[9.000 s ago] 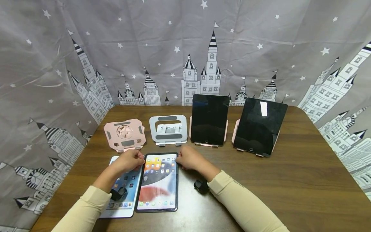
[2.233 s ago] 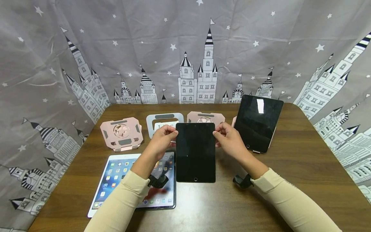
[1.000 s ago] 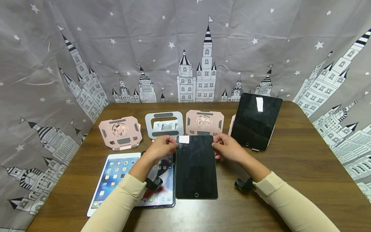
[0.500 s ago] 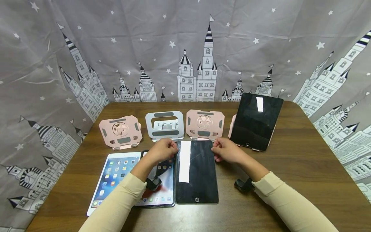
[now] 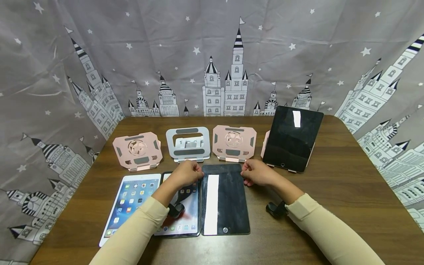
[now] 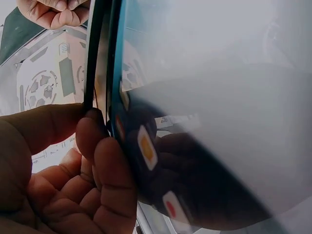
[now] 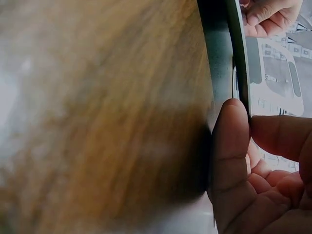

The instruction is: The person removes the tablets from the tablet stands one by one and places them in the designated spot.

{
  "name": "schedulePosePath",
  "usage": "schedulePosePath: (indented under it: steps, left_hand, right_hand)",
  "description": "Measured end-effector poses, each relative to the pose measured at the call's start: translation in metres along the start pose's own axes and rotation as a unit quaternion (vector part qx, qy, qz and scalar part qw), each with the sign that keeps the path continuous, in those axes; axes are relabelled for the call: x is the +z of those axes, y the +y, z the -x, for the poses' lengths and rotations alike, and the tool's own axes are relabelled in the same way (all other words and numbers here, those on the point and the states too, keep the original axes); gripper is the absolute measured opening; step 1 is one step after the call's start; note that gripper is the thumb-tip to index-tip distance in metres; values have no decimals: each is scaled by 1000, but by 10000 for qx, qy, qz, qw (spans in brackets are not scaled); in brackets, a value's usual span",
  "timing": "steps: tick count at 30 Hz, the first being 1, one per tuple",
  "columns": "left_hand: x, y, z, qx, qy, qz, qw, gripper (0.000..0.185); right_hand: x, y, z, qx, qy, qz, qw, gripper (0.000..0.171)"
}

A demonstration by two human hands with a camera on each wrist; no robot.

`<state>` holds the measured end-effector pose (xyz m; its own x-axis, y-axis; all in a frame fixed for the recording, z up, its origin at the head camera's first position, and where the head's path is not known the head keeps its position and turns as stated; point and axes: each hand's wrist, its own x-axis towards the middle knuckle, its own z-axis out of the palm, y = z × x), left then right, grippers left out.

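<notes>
Both hands have a pinch going: left hand (image 5: 185, 173) on the far left corner of the black tablet (image 5: 232, 202), right hand (image 5: 260, 173) on the far right corner. In the head view that tablet sits low over the table (image 5: 344, 206), just right of the lit dark-framed tablet (image 5: 188, 217). 9 seconds ago it was propped on the middle pink stand (image 5: 234, 140), so that stand now shows its whole front. Versus 0.5 seconds ago, the tablet's far edge is a touch lower.

Counting up: 4 tablets, 2 lit (the other is the white-framed tablet (image 5: 137, 195)) and 2 dark (the other is the propped tablet (image 5: 293, 143)). 4 stands: 3 pink, counting the left pink stand (image 5: 139, 147) and right pink stand (image 5: 265, 145), plus 1 silver stand (image 5: 188, 151).

Left wrist view: thumb and fingertip clamp the black edge, right beside the lit screen.

Right wrist view: same clamp on the opposite edge, wood alongside.
</notes>
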<state>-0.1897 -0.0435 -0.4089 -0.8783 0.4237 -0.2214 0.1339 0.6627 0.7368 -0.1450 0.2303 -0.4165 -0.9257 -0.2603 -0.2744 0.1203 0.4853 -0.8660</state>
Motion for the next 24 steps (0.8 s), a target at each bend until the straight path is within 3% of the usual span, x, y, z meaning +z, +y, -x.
schedulePosePath:
  steps: [5,24]
  left_hand:
    - [0,-1,-2,87,-54,-96,9999,15]
    - [0,0,-3,-320,-28,32,9995,16]
  right_hand:
    - [1,4,-3,100,61,161,9998,10]
    - [3,1,-3,255,189,201,9993,10]
